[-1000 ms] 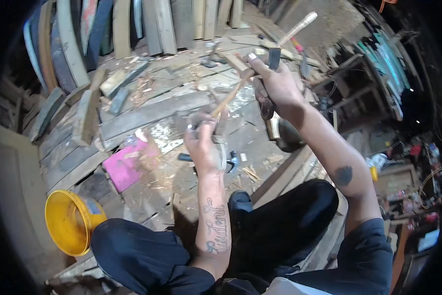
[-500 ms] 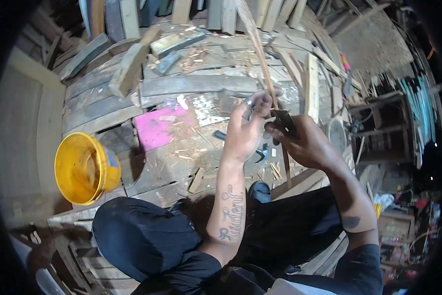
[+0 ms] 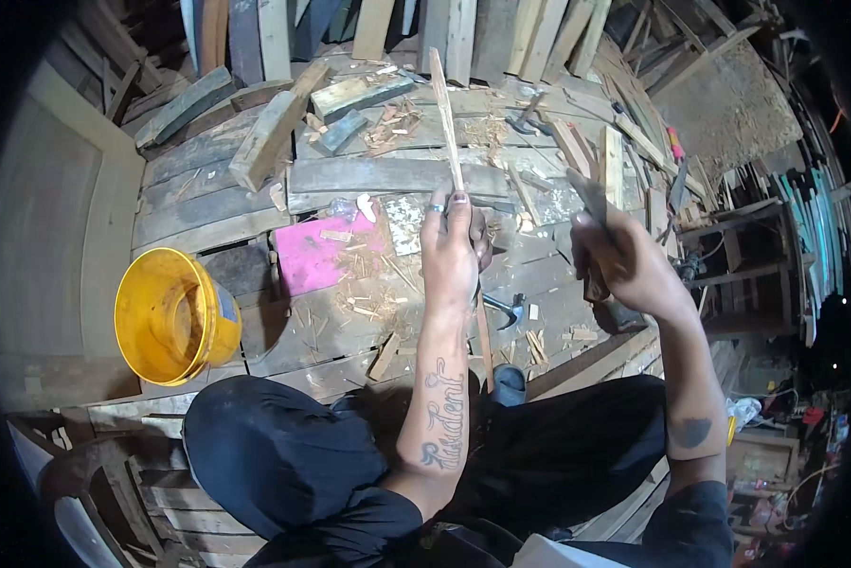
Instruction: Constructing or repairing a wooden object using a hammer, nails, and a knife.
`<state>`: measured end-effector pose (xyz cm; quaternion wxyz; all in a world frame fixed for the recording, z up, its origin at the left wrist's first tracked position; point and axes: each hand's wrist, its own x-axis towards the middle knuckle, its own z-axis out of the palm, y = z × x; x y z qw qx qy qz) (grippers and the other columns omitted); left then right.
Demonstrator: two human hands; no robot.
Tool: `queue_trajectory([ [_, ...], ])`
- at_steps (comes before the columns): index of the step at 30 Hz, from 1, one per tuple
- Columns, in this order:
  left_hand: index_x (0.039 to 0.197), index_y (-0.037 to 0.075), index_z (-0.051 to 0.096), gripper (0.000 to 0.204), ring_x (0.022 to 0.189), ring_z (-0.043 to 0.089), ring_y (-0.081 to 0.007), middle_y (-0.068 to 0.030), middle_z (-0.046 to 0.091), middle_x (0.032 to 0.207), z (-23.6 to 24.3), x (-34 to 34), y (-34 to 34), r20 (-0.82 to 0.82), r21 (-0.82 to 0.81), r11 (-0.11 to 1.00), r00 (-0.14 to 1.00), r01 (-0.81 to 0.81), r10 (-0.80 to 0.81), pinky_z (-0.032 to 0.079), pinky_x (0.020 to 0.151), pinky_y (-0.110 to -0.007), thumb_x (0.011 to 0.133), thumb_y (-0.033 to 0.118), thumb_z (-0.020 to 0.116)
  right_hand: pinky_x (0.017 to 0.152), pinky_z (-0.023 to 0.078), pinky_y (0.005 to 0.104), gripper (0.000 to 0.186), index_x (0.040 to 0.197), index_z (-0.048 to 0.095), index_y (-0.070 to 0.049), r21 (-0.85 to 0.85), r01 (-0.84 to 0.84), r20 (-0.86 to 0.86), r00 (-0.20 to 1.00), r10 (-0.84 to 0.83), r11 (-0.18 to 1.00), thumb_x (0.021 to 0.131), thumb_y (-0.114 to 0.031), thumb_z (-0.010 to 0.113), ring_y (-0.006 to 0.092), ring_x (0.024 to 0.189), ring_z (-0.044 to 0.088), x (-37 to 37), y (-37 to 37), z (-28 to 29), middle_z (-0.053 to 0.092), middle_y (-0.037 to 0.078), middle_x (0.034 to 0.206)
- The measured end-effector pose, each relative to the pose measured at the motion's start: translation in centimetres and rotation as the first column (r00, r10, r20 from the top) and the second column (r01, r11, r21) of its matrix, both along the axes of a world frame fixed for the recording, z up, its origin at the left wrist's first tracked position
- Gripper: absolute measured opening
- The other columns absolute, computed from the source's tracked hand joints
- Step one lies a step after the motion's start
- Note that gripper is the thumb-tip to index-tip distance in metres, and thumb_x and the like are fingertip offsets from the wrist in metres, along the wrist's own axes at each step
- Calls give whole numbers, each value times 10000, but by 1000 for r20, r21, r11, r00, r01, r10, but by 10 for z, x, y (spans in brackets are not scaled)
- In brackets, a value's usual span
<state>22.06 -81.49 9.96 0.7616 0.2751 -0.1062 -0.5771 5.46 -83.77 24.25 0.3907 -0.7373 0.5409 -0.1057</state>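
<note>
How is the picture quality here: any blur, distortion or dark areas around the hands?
Head view: strong fisheye bending of the planks near the rim, black vignette corners; left hand on the thin wooden strip is sharp; right hand and its blade slightly motion-blurred; yellow plastic bucket bright, not glaring.

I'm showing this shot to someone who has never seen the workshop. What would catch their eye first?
Probably the bright yellow bucket at the left and the pink sheet beside it, strewn with wood chips, both vivid against grey planks. At the centre, the left hand grips a long thin wooden strip pointing away, while the right hand holds a blade-like tool raised beside it. A claw hammer lies on the boards between the forearms.
</note>
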Motion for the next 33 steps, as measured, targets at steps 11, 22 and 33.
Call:
queue_trajectory([
  [11,1427,40,469,413,531,349,-38,48,405,720,15,-27,1,-88,-96,982,981,162,-171,280,438,-199,1031,147,432,694,453,276,560,1564,312,-38,-326,-135,-119,988,101,935,1069,-215,504,108,730,479,3,-18,-10,523,29,767],
  [22,991,91,529,120,536,362,-52,28,461,717,26,-54,4,-118,-51,965,958,259,-263,283,472,-223,1029,158,437,705,529,395,355,1312,613,-10,-419,-29,-54,999,7,908,977,-126,618,317,740,690,23,-24,-14,690,264,866],
  [33,1240,84,562,312,522,340,-37,57,388,695,30,-68,5,42,4,981,980,196,-196,272,449,-209,1035,155,339,1071,427,347,455,1381,573,-13,-423,-28,-178,983,-52,906,1010,-276,560,278,1284,587,9,-46,-34,615,251,1336],
])
